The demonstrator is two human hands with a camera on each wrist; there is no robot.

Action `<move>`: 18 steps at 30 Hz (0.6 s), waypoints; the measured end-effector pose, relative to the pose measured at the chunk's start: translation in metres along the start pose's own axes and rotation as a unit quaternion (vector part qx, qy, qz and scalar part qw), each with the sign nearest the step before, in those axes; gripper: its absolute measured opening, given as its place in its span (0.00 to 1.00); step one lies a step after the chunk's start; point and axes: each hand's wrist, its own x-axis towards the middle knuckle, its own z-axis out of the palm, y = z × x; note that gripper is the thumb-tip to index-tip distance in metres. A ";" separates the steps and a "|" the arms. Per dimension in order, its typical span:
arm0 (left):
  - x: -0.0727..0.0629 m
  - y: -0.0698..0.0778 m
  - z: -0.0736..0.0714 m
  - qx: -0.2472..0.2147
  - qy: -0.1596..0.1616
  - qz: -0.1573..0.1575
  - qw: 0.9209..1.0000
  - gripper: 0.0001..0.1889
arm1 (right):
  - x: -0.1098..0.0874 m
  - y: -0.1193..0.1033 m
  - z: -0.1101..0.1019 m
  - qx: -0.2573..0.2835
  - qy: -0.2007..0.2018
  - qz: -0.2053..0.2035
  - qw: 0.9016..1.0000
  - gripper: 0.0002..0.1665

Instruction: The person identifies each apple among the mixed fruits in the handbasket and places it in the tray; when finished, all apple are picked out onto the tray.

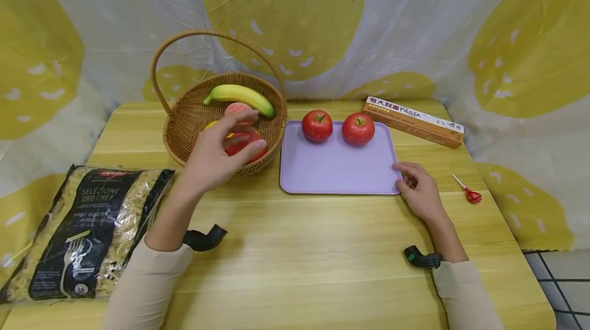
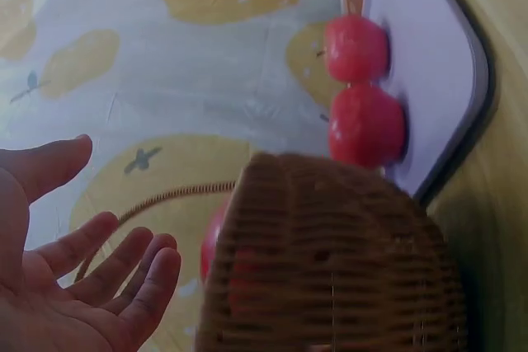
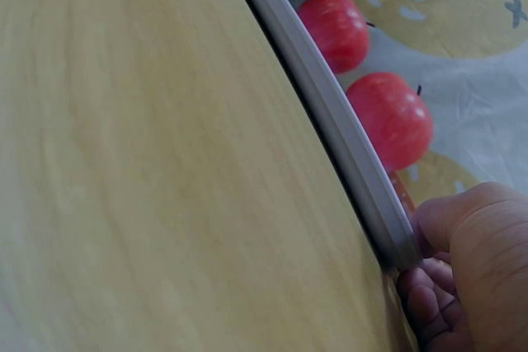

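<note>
Over the front of the wicker basket [image 1: 184, 122], my left hand [image 1: 214, 156] hovers with fingers spread and nothing in it. Inside the basket lie a banana [image 1: 241, 96], a pinkish round fruit [image 1: 236, 108] and a red fruit [image 1: 251, 149], partly hidden by that hand. My right hand [image 1: 420, 194] pinches the right edge of the lilac tray [image 1: 334, 171]; in the right wrist view the thumb [image 3: 450, 216] lies at the rim's corner with fingers curled below. Two red apples [image 1: 317, 126] [image 1: 358, 129] sit at the tray's back edge.
Behind the tray's right side lies a pasta box [image 1: 412, 122]. A red lollipop [image 1: 472, 196] is right of my right hand. The large bag of pasta [image 1: 87, 232] covers the table's left side. A lemon-print cloth [image 1: 405, 22] hangs behind the wooden table [image 1: 299, 268].
</note>
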 end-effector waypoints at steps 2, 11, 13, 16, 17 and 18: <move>-0.002 -0.005 -0.014 0.015 0.029 -0.012 0.999 0.30 | 0.000 0.001 0.000 -0.001 -0.002 0.002 1.000 0.22; -0.013 -0.035 -0.047 0.090 0.067 -0.088 0.990 0.36 | -0.001 0.000 -0.001 -0.006 -0.006 0.010 1.000 0.22; -0.014 -0.040 -0.049 0.095 0.059 -0.102 0.988 0.38 | -0.001 0.000 -0.001 -0.004 -0.003 0.011 1.000 0.21; -0.013 -0.043 -0.049 0.108 0.049 -0.112 0.987 0.41 | 0.000 0.001 -0.001 -0.005 -0.002 0.010 1.000 0.21; -0.013 -0.043 -0.049 0.114 0.047 -0.114 0.986 0.42 | 0.000 0.001 -0.001 -0.004 -0.002 0.010 1.000 0.21; -0.012 -0.043 -0.048 0.120 0.045 -0.115 0.985 0.43 | 0.000 0.001 -0.001 -0.004 -0.002 0.011 1.000 0.21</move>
